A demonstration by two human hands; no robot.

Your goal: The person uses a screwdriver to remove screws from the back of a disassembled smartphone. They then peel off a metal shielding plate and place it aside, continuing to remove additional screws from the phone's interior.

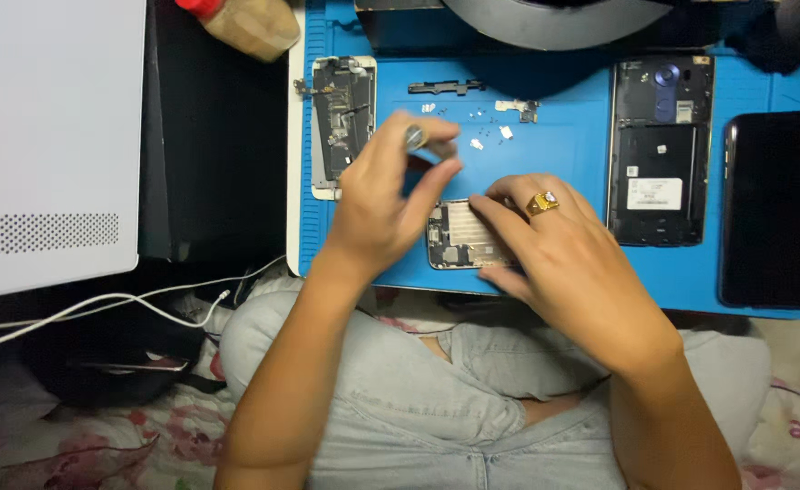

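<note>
My left hand (391, 195) pinches a small screwdriver (415, 138) by its round grey cap, held upright above the left end of an opened phone (459, 238). That phone lies on the blue work mat (563, 159) with its ribbed metal plate showing. My right hand (559, 249), wearing a gold ring, presses flat on the phone's right part and covers it. The screwdriver's tip is hidden behind my fingers.
A stripped phone frame (343, 113) lies at the mat's left, a dark open phone back (658, 150) at its right, and a black screen (776, 209) beyond. Tiny screws and small parts (477, 116) lie scattered above my hands. A white box (50, 136) and white cables (146, 304) are on the left.
</note>
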